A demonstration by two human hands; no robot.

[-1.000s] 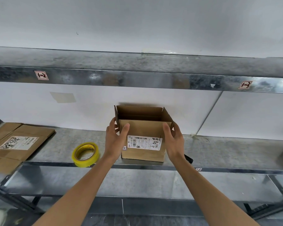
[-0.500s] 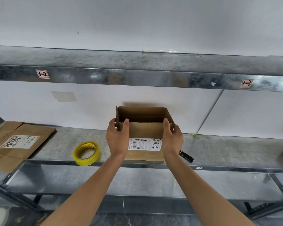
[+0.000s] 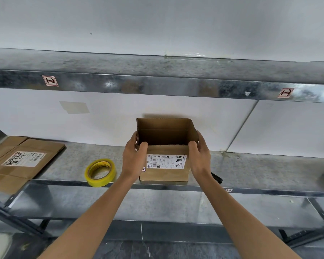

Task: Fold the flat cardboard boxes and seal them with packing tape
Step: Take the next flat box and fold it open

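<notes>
Shelving (image 3: 269, 169) first: carrying everything, and ending in a bare front edge with nothing to stop a slide.

Flat cardboard (image 3: 22, 161) next: lying stacked far to the left, waiting to be folded.

Box (image 3: 165, 173): standing upright with its top open and flaps raised, sitting right at the front edge of the shelving, label facing out. Judging this the main hazard: pressing or pulling forward while closing the flaps, and likely sliding it over that edge.

Left hand (image 3: 134, 157): gripping the upper left corner, thumb hooking over the front rim, fingers wrapping round the side.

Right hand (image 3: 199, 156): gripping the upper right corner likewise, thumb on the front rim, fingers curling behind the side flap. Squeezing unevenly here, and probably skewing the walls and leaving a gap along the seam.

Tape roll (image 3: 101, 181): lying well apart to the box's left. Letting go with one hand to fetch it, and risking flaps springing up.

Black marker (image 3: 216, 177): lying just behind the right wrist near the edge, possibly getting knocked off by the forearm.
</notes>
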